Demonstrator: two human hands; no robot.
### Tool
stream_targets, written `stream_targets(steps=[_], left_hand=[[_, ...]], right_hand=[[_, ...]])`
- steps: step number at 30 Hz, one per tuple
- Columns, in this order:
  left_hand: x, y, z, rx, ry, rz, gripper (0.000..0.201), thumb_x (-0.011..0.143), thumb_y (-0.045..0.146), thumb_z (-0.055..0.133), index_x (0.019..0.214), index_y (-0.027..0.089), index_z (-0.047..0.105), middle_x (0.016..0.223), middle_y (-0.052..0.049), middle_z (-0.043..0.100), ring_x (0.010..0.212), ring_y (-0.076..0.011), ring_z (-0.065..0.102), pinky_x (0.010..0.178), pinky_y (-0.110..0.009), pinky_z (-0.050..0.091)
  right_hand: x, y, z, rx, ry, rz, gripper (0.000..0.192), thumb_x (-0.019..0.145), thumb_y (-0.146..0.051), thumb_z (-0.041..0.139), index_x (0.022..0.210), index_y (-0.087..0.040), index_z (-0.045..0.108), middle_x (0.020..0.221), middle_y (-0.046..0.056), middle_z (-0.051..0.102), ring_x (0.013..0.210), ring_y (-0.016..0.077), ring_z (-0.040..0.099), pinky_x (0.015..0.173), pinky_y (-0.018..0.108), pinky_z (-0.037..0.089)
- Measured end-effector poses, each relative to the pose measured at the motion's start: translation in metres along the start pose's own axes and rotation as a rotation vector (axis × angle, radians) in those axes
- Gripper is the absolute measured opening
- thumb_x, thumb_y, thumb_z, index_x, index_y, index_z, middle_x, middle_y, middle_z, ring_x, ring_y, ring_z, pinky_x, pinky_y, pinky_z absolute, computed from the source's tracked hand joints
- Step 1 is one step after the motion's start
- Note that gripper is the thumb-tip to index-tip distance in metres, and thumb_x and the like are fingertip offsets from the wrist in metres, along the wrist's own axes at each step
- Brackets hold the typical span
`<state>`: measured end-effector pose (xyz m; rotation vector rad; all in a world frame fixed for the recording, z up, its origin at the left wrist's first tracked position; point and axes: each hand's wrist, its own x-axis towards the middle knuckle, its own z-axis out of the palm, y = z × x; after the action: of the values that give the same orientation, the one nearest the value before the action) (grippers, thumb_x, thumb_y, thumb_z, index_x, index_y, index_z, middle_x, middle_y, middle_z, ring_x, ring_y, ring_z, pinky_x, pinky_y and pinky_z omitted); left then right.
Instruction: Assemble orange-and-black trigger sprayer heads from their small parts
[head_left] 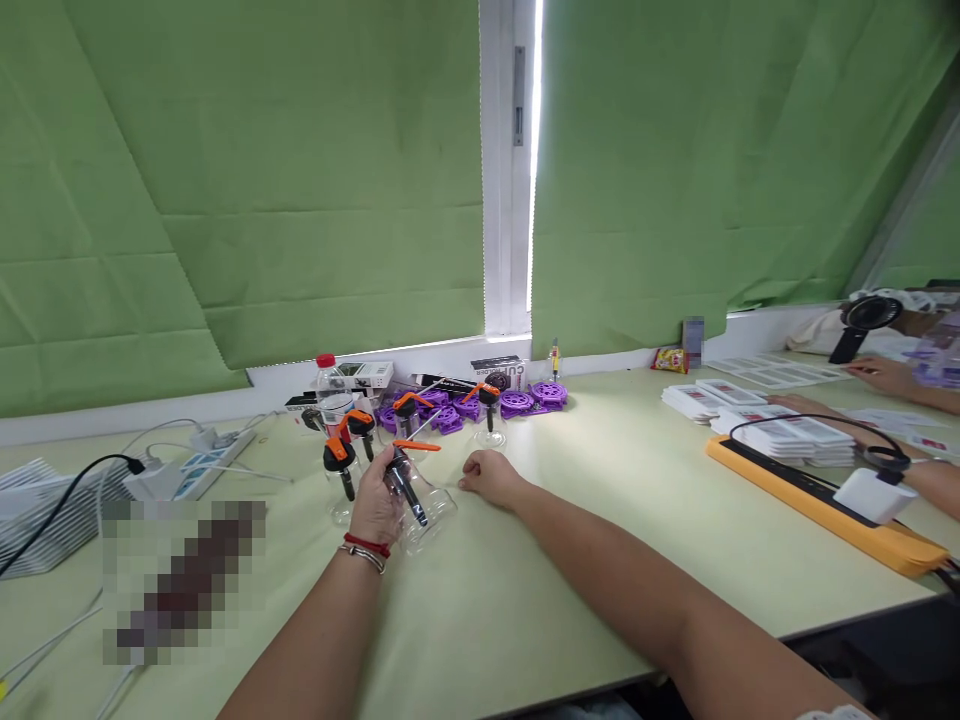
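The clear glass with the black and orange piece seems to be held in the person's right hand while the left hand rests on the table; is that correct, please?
Not quite: the head view shows the left hand holding the clear glass, while the right hand rests on the table.

We note a pixelated patch [184, 580] on the counter [570, 560]; whatever lies beneath it cannot be told. The left hand [375, 505] covers part of the clear glass [424, 515] it grips. The print on the small boxes [495, 372] under the window is too small to read. A co-worker's forearms [926, 470] are cut off by the right edge.
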<state>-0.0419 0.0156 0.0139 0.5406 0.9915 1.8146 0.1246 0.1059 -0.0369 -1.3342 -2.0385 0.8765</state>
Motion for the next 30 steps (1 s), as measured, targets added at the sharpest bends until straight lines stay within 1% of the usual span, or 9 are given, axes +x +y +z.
stream_targets(steps=[4, 7, 9, 11, 15, 19, 23, 26, 30], left_hand=[[0.002, -0.003, 0.0, -0.099, -0.01, 0.04, 0.026, 0.066, 0.033, 0.074, 0.077, 0.015, 0.059, 0.063, 0.005, 0.059, 0.054, -0.0059, 0.055, 0.05, -0.017, 0.043], [-0.003, -0.008, 0.002, -0.116, -0.177, 0.113, 0.031, 0.064, 0.031, 0.077, 0.085, 0.018, 0.059, 0.071, 0.006, 0.059, 0.053, -0.0043, 0.051, 0.047, -0.016, 0.04], [-0.009, -0.011, 0.005, -0.083, -0.271, 0.125, 0.032, 0.066, 0.027, 0.077, 0.091, 0.021, 0.058, 0.079, 0.005, 0.06, 0.057, -0.0048, 0.052, 0.049, -0.017, 0.042], [-0.016, -0.014, 0.008, 0.006, -0.348, 0.095, 0.03, 0.068, 0.025, 0.074, 0.093, 0.021, 0.057, 0.086, 0.003, 0.059, 0.062, -0.0065, 0.054, 0.052, -0.02, 0.045], [-0.03, -0.021, 0.015, 0.262, -0.438, 0.112, 0.023, 0.073, 0.029, 0.068, 0.089, 0.019, 0.055, 0.082, 0.003, 0.054, 0.06, -0.0069, 0.052, 0.05, -0.021, 0.045], [-0.036, -0.027, 0.019, 0.534, -0.316, 0.194, 0.03, 0.081, 0.049, 0.052, 0.081, 0.02, 0.048, 0.06, 0.008, 0.044, 0.043, -0.0057, 0.045, 0.036, -0.017, 0.034], [-0.035, -0.027, 0.02, 0.721, -0.235, 0.224, 0.042, 0.08, 0.061, 0.045, 0.072, 0.02, 0.042, 0.048, 0.01, 0.037, 0.032, -0.0045, 0.036, 0.032, -0.016, 0.025], [-0.032, -0.024, 0.021, 0.721, -0.267, 0.092, 0.047, 0.078, 0.067, 0.04, 0.069, 0.021, 0.039, 0.045, 0.009, 0.04, 0.028, -0.0043, 0.03, 0.03, -0.017, 0.018], [-0.028, -0.021, 0.021, 0.687, -0.255, -0.021, 0.05, 0.077, 0.071, 0.036, 0.068, 0.021, 0.04, 0.044, 0.007, 0.045, 0.027, -0.0042, 0.027, 0.03, -0.017, 0.013]], right_hand=[[-0.015, -0.005, -0.011, 0.46, 0.002, 0.149, 0.032, 0.078, -0.049, 0.059, 0.08, -0.017, 0.057, 0.07, 0.002, 0.058, 0.055, 0.0102, 0.049, 0.048, 0.022, 0.035], [-0.041, -0.016, -0.025, 0.883, -0.236, 0.221, 0.053, 0.079, -0.068, 0.043, 0.082, -0.016, 0.053, 0.073, 0.003, 0.058, 0.059, 0.0133, 0.056, 0.049, 0.024, 0.041], [-0.059, -0.024, -0.036, 1.073, -0.414, 0.277, 0.063, 0.075, -0.077, 0.035, 0.093, -0.018, 0.05, 0.081, 0.005, 0.06, 0.067, 0.0196, 0.063, 0.057, 0.033, 0.05], [-0.074, -0.028, -0.046, 1.157, -0.447, 0.282, 0.064, 0.075, -0.078, 0.035, 0.098, -0.02, 0.047, 0.085, 0.006, 0.061, 0.072, 0.0225, 0.065, 0.061, 0.039, 0.052], [-0.085, -0.026, -0.06, 1.138, -0.374, 0.282, 0.063, 0.074, -0.077, 0.037, 0.096, -0.019, 0.049, 0.085, 0.005, 0.06, 0.065, 0.02, 0.065, 0.05, 0.033, 0.051], [-0.083, -0.02, -0.063, 1.043, -0.383, 0.352, 0.062, 0.072, -0.077, 0.042, 0.088, -0.018, 0.049, 0.073, 0.002, 0.058, 0.047, 0.0132, 0.055, 0.036, 0.023, 0.04], [-0.083, -0.018, -0.061, 0.95, -0.379, 0.3, 0.048, 0.077, -0.064, 0.046, 0.082, -0.016, 0.05, 0.067, 0.003, 0.057, 0.044, 0.0094, 0.047, 0.036, 0.021, 0.036], [-0.084, -0.015, -0.066, 0.766, -0.286, 0.063, 0.042, 0.072, -0.05, 0.06, 0.097, -0.017, 0.052, 0.074, 0.002, 0.058, 0.049, 0.0079, 0.044, 0.04, 0.02, 0.033], [-0.084, -0.009, -0.081, 0.424, -0.18, -0.428, 0.08, 0.053, -0.021, 0.076, 0.126, -0.029, 0.046, 0.115, 0.005, 0.054, 0.083, 0.0149, 0.052, 0.068, 0.027, 0.045]])
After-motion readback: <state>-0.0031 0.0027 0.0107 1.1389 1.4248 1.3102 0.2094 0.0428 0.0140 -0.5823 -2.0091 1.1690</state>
